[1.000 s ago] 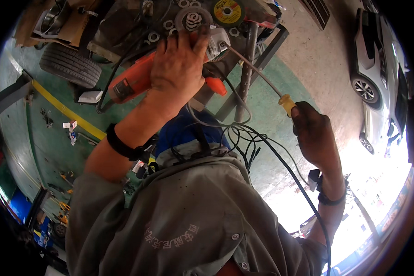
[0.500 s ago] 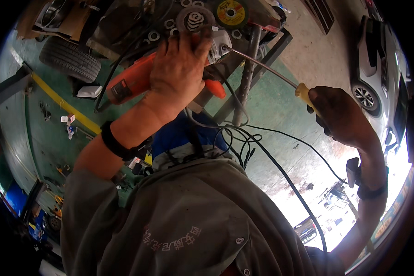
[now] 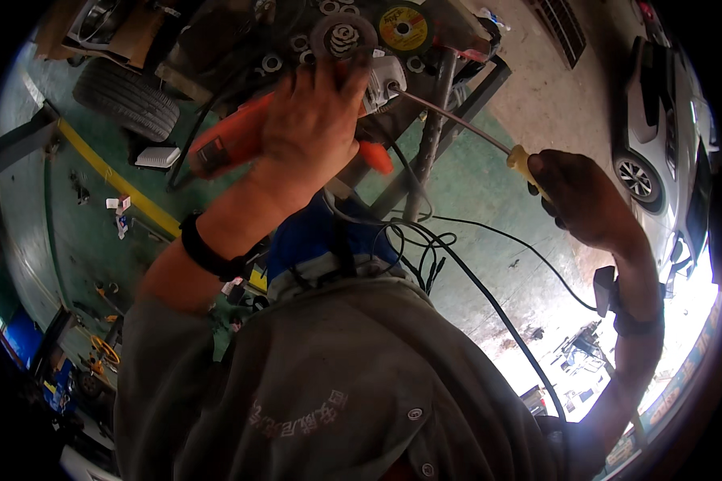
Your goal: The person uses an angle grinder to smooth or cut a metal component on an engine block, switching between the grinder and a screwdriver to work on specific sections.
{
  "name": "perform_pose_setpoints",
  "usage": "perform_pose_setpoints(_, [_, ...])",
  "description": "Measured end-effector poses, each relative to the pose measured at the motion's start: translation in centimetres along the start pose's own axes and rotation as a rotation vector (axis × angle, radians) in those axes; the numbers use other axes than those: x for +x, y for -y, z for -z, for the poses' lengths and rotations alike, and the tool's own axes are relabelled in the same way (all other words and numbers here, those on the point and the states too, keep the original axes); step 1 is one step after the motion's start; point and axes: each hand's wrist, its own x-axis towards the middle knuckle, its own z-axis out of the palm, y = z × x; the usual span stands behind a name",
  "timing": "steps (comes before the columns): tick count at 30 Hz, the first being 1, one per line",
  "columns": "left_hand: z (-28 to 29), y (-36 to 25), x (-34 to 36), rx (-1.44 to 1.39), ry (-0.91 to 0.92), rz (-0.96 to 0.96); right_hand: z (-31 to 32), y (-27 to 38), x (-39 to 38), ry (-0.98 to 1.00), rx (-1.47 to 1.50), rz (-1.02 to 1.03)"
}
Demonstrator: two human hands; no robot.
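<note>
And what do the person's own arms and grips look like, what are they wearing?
The left grip and right grip are gloveless. A black band circles the left forearm; a dark band circles the right, beside a small boxy grey piece with a thin black cable. The left sleeve is drab grey, ending near the elbow.

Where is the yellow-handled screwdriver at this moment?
Right of centre in the head view: the screwdriver slants from the right hand up and left to the silver head of the orange power tool.

Angle grinder (image 3: 237,138) at bench (image 3: 180,80) edge, screwdriver (image 3: 475,131) right (tip at grinder); 1 tire (image 3: 127,100) left, car (image 3: 672,132) far right.
</note>
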Motion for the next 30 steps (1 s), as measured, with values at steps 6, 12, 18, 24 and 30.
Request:
perform_pose_setpoints(6, [-0.8, 0.2, -0.1, 0.010, -0.023, 0.005, -6.2, -3.4, -1.4, -0.130, 0.367, 0.004])
perform_pose_setpoints(12, [-0.5, 0.3, -0.2, 0.022, 0.021, 0.016, -9.9, -3.3, -1.1, -0.033, 0.717, -0.114])
perform_pose_setpoints(18, [-0.6, -0.1, 0.0, 0.020, -0.015, -0.020, -11.3, -4.3, -0.4, -0.097, 0.712, -0.026])
perform_pose_setpoints(24, [-0.8, 0.0, 0.0, 0.023, -0.031, -0.019, -11.4, -3.8, -1.4, -0.069, 0.765, -0.082])
perform_pose_setpoints(30, [-0.8, 0.1, 0.0, 0.026, -0.047, -0.036, -12.1, -4.1, -1.6, -0.160, 0.691, 0.007])
